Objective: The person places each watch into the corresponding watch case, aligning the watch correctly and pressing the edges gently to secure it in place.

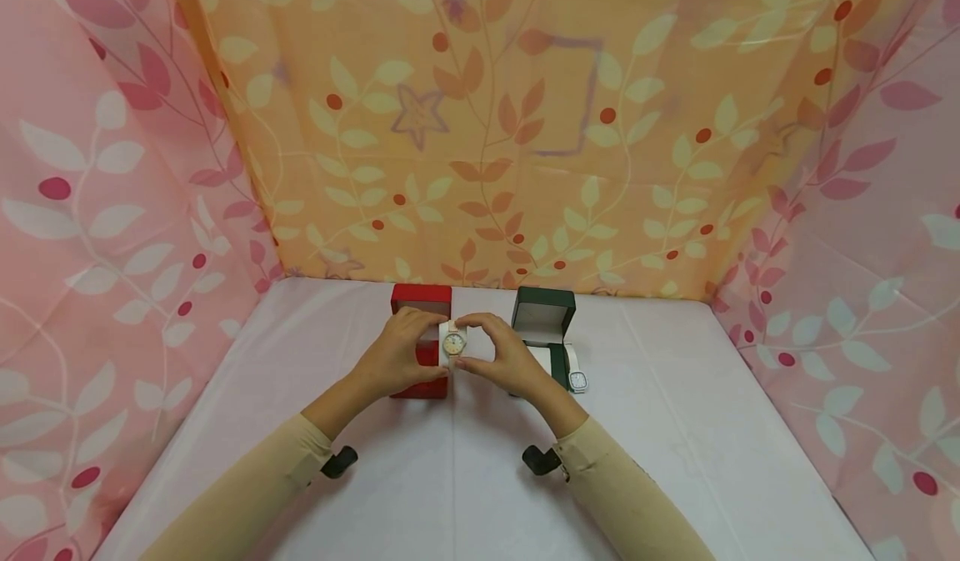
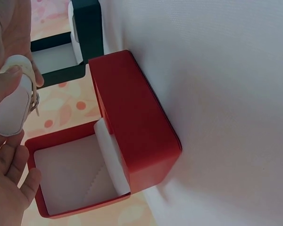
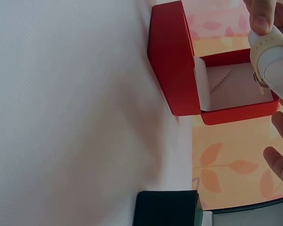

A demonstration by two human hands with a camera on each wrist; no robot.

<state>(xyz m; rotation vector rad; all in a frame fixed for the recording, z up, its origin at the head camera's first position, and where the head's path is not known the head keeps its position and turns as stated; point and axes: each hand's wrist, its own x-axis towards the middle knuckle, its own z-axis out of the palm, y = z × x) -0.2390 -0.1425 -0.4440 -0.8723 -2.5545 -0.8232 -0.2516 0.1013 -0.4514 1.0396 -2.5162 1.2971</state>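
Observation:
A wristwatch (image 1: 453,344) with a round pale face and cream strap is wrapped round a white cushion (image 2: 12,113). My left hand (image 1: 396,357) grips the cushion from the left, finger near its top and thumb near its bottom. From the other side my right hand (image 1: 513,359) holds it the same way, thumb and finger at the ends. The strap's buckle (image 3: 258,81) shows on the underside in the right wrist view. Just behind and left of the watch stands an open red box (image 2: 132,113), its lid raised and lined in white. My left hand partly hides it in the head view.
An open dark green box (image 1: 545,297) stands to the right, partly behind my right hand. Against its right side is a second watch (image 1: 577,380) with a squarish face and white strap. Patterned cloth (image 1: 480,127) walls the white table (image 1: 660,444) at the back and sides.

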